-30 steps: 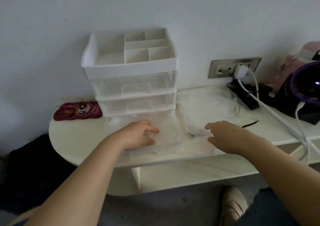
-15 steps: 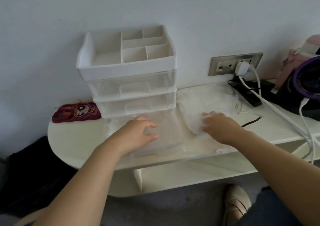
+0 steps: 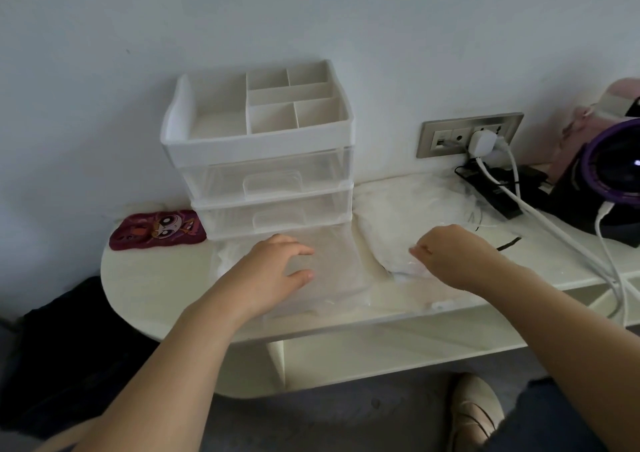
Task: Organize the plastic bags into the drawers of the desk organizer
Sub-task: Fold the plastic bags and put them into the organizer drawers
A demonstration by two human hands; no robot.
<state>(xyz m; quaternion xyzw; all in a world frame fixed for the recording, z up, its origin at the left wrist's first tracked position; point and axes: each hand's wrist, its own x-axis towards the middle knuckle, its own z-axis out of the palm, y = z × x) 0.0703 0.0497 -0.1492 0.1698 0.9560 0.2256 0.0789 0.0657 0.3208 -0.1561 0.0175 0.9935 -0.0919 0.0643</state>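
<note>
As our right hand pinches a plastic bag (left hand spread, empty), we must next open a drawer.

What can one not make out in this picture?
Head view:
Drawers: contents, blurred by translucent fronts.
Plastic bags: their number; clear sheets overlap, and the left hand and right hand cover parts.
Purple device: cut off by the right edge.
Shoe: cut off by the bottom edge.
</note>
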